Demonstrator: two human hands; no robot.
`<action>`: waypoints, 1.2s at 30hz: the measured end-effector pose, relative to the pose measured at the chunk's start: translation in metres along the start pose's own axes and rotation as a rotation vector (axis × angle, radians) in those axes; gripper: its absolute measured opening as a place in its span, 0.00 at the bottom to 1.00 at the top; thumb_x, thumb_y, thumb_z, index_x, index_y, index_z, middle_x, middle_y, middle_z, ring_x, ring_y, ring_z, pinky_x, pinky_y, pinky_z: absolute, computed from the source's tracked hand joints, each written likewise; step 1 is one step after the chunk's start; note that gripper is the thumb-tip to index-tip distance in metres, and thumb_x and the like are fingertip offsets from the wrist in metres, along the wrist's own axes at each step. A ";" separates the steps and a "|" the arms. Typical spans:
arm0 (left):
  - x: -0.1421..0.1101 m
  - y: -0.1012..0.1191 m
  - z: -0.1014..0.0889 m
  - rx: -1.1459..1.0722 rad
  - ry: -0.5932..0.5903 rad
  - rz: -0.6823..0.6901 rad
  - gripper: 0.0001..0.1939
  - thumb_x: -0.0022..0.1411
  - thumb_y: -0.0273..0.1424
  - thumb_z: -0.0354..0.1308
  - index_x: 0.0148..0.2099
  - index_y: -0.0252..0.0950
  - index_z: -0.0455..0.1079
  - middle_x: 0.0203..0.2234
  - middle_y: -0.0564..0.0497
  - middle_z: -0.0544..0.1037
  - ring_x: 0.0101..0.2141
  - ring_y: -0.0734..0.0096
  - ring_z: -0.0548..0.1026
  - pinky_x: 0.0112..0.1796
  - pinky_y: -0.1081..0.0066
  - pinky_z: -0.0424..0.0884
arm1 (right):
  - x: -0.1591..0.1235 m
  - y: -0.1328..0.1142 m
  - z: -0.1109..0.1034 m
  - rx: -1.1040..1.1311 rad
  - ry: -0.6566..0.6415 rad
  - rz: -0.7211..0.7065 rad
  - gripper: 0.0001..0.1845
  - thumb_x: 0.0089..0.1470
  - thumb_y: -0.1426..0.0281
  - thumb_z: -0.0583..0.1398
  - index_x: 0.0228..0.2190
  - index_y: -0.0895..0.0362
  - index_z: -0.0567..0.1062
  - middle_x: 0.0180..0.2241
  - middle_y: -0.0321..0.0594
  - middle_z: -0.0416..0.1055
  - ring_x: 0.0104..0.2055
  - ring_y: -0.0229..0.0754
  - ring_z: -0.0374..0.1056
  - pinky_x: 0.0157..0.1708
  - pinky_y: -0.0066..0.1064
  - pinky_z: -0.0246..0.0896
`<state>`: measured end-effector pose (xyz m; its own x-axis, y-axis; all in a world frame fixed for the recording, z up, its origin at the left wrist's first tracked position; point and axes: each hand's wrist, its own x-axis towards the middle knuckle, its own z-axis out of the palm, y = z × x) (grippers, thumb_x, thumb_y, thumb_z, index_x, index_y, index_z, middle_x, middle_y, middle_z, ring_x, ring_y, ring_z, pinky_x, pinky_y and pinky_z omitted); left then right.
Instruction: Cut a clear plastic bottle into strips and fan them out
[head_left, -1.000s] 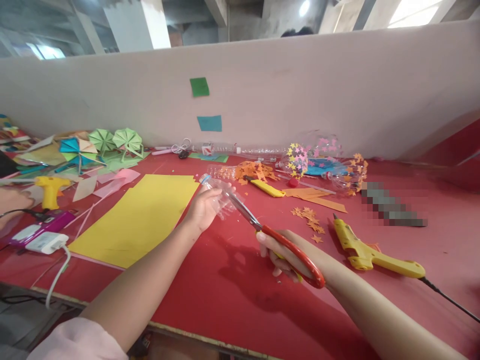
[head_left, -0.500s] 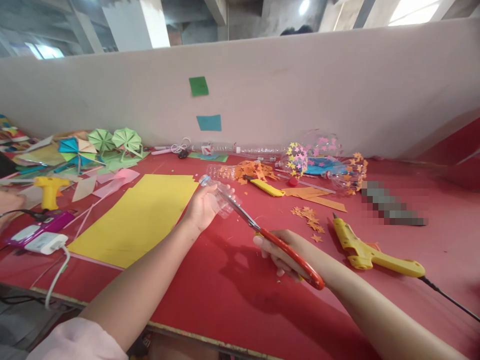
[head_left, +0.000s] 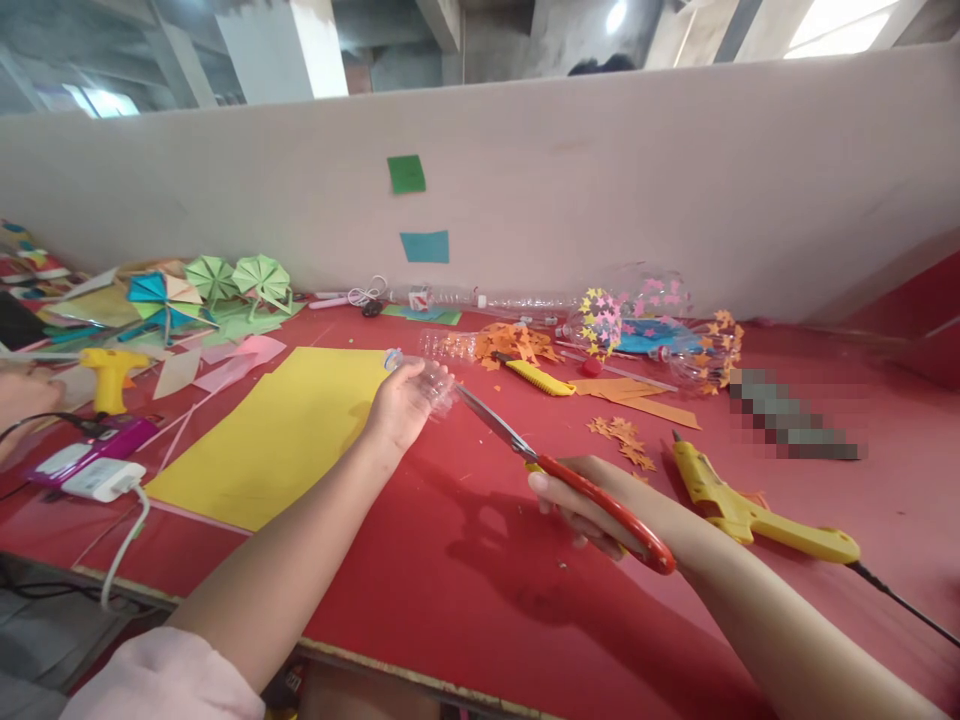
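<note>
My left hand [head_left: 401,405] is closed around a clear plastic bottle piece [head_left: 435,378], whose neck points up and to the left. Part of the plastic is hidden by my fingers. In my right hand [head_left: 581,500] are scissors [head_left: 551,470] with long red handles, their blades pointing toward the bottle piece. The blade tips are close to its cut end; whether they touch it I cannot tell. Beyond my hands lie a yellow box cutter [head_left: 540,378] and a heap of orange paper scraps [head_left: 517,343].
Yellow paper sheets [head_left: 277,430] lie left of my hands. A yellow glue gun [head_left: 757,510] rests at the right, near orange paper stars [head_left: 622,440]. Star-covered bottles [head_left: 600,322] stand at the back. Far left are another person's hand [head_left: 26,405], a second glue gun [head_left: 109,378] and a power strip [head_left: 94,460].
My left hand has shifted slightly left with the bottle piece, while the scissors have moved a little right. The blades now sit farther from the bottle's neck, toward its cut end.
</note>
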<state>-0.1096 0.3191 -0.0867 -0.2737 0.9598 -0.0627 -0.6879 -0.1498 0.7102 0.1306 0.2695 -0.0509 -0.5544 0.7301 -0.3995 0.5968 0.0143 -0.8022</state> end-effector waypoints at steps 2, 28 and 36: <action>0.001 -0.001 0.000 0.013 0.020 0.007 0.02 0.51 0.23 0.57 0.28 0.35 0.67 0.25 0.51 0.76 0.32 0.70 0.77 0.44 0.64 0.72 | 0.000 0.001 0.001 0.028 -0.020 -0.019 0.30 0.48 0.40 0.54 0.22 0.55 0.65 0.09 0.26 0.55 0.14 0.33 0.55 0.22 0.27 0.59; -0.006 -0.005 0.008 -0.018 0.022 0.009 0.04 0.56 0.22 0.55 0.30 0.35 0.66 0.25 0.51 0.78 0.31 0.72 0.78 0.44 0.66 0.74 | 0.004 0.007 0.011 0.140 -0.038 -0.045 0.28 0.50 0.43 0.56 0.23 0.56 0.66 0.10 0.24 0.52 0.11 0.31 0.53 0.18 0.25 0.58; -0.005 -0.006 0.008 -0.028 0.001 0.017 0.04 0.55 0.22 0.55 0.31 0.35 0.66 0.25 0.51 0.78 0.31 0.72 0.79 0.45 0.64 0.73 | 0.003 0.006 0.012 0.148 -0.031 -0.053 0.29 0.47 0.41 0.56 0.23 0.56 0.65 0.09 0.22 0.50 0.11 0.30 0.52 0.20 0.27 0.60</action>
<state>-0.0987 0.3173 -0.0856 -0.2867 0.9566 -0.0516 -0.7014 -0.1729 0.6915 0.1251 0.2635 -0.0622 -0.6021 0.7094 -0.3664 0.4758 -0.0498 -0.8782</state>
